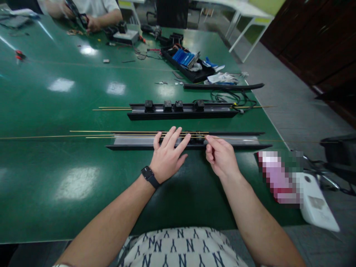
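A long black channel (130, 147) with a pale inner floor lies crosswise before me on the green table. Several thin brass-coloured rods (91, 131) run along it and stick out past its left end. My left hand (167, 157) is spread palm down over the channel, its fingertips on or just above the rods. Small dark blocks (199, 137) show partly between my hands, inside the channel. Thumb and forefinger of my right hand (221, 154) pinch one thin brass rod (244, 139), which extends beyond the channel's right end.
A second black channel (180, 116) with black blocks (149, 105) and rods lies behind. Farther back are a black strip (222, 87), coiled cable (244, 98) and a black tray (191, 74). A white object (319, 204) overhangs the right edge. Another person (94, 15) handles a tool across the table.
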The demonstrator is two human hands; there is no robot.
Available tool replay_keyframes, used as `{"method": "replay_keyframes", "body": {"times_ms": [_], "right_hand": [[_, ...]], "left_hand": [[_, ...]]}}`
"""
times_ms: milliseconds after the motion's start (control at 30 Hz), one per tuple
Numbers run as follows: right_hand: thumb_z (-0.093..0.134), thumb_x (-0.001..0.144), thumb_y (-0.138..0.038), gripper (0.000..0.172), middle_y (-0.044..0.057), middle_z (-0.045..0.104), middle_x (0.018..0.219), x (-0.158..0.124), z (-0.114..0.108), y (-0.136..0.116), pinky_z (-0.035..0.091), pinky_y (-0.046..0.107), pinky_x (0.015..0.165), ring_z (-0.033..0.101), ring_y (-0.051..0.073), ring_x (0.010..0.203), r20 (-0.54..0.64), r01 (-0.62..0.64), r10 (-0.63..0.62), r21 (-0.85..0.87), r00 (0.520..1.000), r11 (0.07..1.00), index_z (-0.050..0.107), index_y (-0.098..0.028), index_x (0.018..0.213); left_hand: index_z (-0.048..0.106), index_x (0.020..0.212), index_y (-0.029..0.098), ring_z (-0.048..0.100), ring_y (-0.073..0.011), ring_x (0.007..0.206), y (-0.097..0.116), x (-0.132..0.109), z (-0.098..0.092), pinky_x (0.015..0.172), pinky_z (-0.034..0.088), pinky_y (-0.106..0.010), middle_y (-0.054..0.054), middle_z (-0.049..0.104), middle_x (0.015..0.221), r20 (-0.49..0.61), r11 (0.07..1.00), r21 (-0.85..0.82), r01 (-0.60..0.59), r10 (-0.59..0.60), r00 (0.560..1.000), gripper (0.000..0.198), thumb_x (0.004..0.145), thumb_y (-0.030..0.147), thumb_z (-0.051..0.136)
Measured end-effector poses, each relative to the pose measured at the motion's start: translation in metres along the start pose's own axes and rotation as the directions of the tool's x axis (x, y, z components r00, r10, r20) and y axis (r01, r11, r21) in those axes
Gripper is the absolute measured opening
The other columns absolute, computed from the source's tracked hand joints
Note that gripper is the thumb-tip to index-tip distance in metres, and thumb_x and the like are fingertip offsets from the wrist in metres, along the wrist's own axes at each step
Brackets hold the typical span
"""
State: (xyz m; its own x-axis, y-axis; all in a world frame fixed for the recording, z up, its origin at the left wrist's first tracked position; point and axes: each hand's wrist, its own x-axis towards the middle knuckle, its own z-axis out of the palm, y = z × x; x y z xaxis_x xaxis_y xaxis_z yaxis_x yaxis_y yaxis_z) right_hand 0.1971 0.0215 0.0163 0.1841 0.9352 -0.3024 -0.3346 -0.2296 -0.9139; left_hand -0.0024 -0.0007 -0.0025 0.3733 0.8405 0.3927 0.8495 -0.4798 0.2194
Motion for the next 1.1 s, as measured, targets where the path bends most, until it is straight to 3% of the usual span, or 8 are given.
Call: {"method": "replay_keyframes", "body": {"times_ms": [1100], "right_hand": [[0.091,0.073,-0.038,0.036,-0.005,0.059,0.052,0.0016,-0.0023,0.0036,0.022,0.015,0.026,0.039,0.005,0.032,0.007,0.012,-0.012,-0.009,1.000,1.000,0.069,-0.015,0.090]], "left_hand": [[0.049,0.157,0.029,0.034,-0.0320,0.159,-0.0002,-0.0003,0.0012,0.128,0.011,-0.059,-0.014,0.042,0.169,-0.002,1.000,0.017,0.000,0.000,1.000,0.064,0.097,0.042,0.066]]}}
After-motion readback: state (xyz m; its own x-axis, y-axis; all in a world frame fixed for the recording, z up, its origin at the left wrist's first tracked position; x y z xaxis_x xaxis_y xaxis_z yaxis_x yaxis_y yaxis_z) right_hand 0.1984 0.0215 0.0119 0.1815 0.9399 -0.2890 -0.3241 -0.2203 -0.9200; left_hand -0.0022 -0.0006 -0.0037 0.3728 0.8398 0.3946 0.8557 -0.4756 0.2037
